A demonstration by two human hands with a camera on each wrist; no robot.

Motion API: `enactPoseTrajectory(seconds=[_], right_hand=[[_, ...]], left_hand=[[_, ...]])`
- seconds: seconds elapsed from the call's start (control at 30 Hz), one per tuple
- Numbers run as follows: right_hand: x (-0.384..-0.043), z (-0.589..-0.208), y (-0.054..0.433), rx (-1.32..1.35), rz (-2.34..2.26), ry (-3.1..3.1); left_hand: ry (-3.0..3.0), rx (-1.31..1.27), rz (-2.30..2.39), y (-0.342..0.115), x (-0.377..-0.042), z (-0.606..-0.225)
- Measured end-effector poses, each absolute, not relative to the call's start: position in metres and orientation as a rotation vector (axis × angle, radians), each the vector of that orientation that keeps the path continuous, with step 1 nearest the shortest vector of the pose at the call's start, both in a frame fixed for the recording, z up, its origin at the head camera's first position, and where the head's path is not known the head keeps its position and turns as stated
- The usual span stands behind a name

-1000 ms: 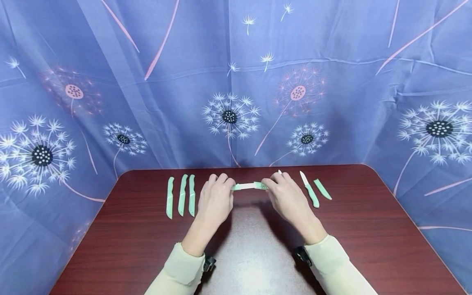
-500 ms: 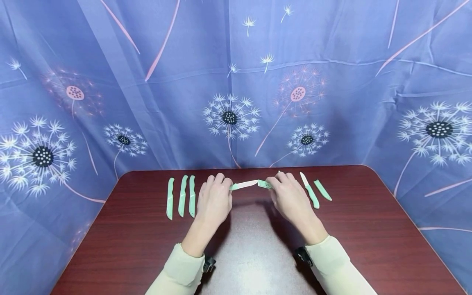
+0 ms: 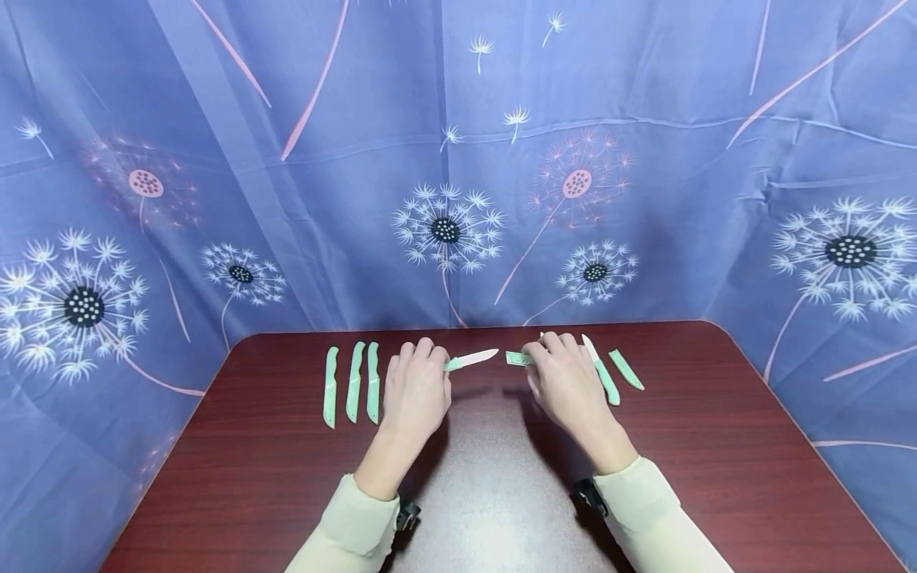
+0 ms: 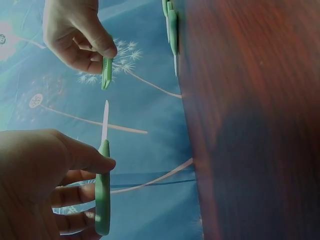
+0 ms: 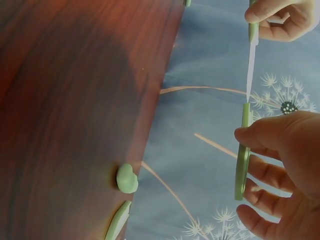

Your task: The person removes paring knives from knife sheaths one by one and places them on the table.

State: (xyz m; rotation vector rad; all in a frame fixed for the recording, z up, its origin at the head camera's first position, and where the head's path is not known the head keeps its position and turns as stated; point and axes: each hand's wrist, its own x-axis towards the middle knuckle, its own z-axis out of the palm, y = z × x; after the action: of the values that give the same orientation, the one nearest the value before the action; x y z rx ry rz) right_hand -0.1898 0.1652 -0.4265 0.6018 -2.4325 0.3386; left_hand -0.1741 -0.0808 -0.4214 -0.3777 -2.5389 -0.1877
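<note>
My left hand (image 3: pixel 418 386) pinches the green handle of a paring knife (image 4: pixel 102 195), thumb on one side and fingers on the other. Its bare pale blade (image 3: pixel 478 358) points right. In my right hand (image 3: pixel 567 390) is a green blade sheath (image 5: pixel 242 160), gripped between thumb and fingers, its mouth facing the knife tip. A short gap separates tip and sheath in the head view. Both things are held up off the table. Beside the right hand lies another unsheathed knife (image 3: pixel 609 383), its blade partly covered by the hand.
Three sheathed green knives (image 3: pixel 354 382) lie side by side at the table's left. A loose green sheath (image 3: pixel 626 369) rests at the right. Another pale tip shows just behind the right hand. The brown table (image 3: pixel 487 469) ends at a blue dandelion-print curtain (image 3: pixel 358 199).
The blade, at first partly inside the sheath, has come out of it. My right hand has moved slightly right with the sheath, leaving a gap; the left hand has shifted slightly left.
</note>
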Motion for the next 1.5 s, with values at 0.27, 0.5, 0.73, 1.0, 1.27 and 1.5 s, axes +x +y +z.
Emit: enactPoseTrajectory(seconds=[0.27, 0.5, 0.73, 1.0, 1.27, 1.5], right_hand=[[-0.190, -0.430, 0.165, 0.630, 0.344, -2.437], [-0.192, -0.430, 0.166, 0.582, 0.336, -2.484], [-0.198, -0.426, 0.167, 0.513, 0.289, -2.534], [-0.205, -0.427, 0.168, 0.454, 0.226, -2.628], [-0.212, -0.432, 0.166, 0.433, 0.217, -2.667], [-0.219, -0.436, 0.157, 0.367, 0.224, -2.740]], left_hand=[[-2.589, -0.356, -0.182, -0.076, -0.175, -0.429], [-2.607, -0.338, -0.192, -0.069, -0.179, -0.429], [-2.670, -0.299, -0.211, -0.056, -0.186, -0.429], [-2.741, -0.270, -0.188, -0.043, -0.195, -0.435], [-2.743, -0.233, -0.181, -0.032, -0.203, -0.438], [-2.808, -0.118, -0.191, -0.019, -0.213, -0.440]])
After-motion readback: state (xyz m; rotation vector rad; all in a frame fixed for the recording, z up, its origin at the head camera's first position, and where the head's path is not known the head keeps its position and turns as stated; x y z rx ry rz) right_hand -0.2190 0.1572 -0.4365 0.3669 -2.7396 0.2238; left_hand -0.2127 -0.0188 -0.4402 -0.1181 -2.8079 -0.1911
